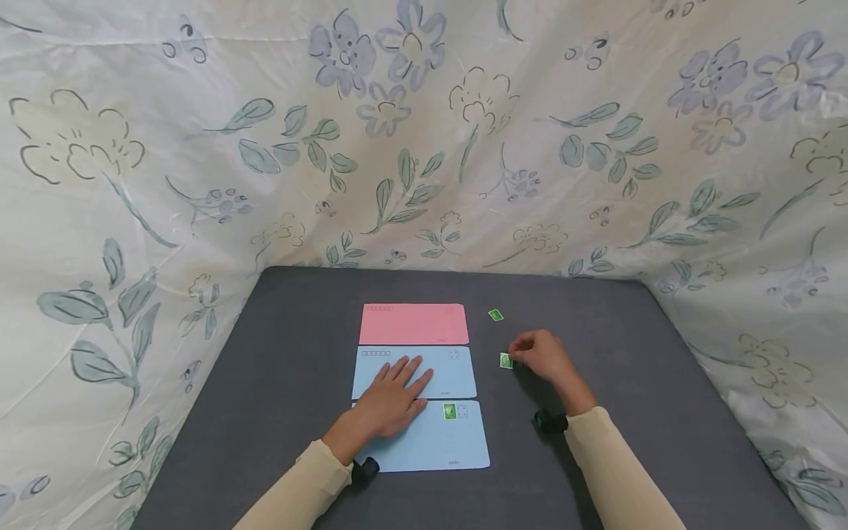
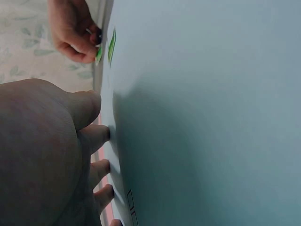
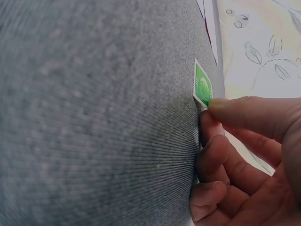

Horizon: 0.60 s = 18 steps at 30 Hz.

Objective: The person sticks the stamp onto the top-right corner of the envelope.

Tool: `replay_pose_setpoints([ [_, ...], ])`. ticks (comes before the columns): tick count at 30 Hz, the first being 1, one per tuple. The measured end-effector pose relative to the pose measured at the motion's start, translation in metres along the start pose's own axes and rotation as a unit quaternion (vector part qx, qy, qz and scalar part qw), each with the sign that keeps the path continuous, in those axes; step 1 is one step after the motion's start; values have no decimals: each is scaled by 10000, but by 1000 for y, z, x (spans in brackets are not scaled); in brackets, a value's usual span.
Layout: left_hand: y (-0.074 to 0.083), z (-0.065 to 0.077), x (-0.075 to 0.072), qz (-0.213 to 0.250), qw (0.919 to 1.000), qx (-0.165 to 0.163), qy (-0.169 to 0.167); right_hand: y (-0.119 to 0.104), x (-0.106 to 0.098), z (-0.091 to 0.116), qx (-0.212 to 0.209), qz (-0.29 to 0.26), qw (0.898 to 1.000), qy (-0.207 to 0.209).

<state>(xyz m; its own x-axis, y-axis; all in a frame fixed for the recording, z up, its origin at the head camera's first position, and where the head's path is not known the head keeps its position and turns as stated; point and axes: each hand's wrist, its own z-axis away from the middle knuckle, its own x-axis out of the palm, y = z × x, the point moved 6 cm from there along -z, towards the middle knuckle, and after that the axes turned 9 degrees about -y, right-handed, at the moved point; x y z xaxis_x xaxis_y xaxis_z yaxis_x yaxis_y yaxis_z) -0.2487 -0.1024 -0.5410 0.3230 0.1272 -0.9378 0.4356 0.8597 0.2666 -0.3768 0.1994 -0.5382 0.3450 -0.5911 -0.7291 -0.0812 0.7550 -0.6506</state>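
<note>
My left hand (image 1: 389, 401) rests with spread, straight fingers across the middle blue envelope (image 1: 433, 372), its wrist over the lower blue envelope (image 1: 424, 449). A green postage stamp (image 1: 450, 411) sits near the upper right of that lower envelope, beside a small printed box. Right of the envelopes, my right hand (image 1: 545, 357) pinches another green stamp (image 3: 202, 84) by its corner between thumb and index finger, close over the grey tabletop. The other fingers of that hand are curled. A third green stamp (image 1: 495, 315) lies tilted on the table farther back.
A pink envelope (image 1: 414, 325) lies behind the two blue ones, in one column. The dark grey table (image 1: 285, 331) carries them all. Floral cloth (image 1: 424, 184) hangs behind and at both sides. Dark bands (image 1: 550, 421) are on both wrists.
</note>
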Motion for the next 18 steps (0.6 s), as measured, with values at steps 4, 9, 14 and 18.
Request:
replay_pose_setpoints([
  [4, 0, -1, 0, -8, 10000, 0, -19, 1, 0, 0, 19, -37, 10000, 1],
  [9, -1, 0, 0, 20, 10000, 53, 21, 2, 0, -2, -16, -76, 10000, 6],
  [14, -2, -1, 0, 99, 9999, 120, 53, 4, 2, -3, -36, -56, 10000, 6],
  [18, -2, -1, 0, 65, 9999, 124, 58, 4, 2, -3, -60, -69, 10000, 11],
])
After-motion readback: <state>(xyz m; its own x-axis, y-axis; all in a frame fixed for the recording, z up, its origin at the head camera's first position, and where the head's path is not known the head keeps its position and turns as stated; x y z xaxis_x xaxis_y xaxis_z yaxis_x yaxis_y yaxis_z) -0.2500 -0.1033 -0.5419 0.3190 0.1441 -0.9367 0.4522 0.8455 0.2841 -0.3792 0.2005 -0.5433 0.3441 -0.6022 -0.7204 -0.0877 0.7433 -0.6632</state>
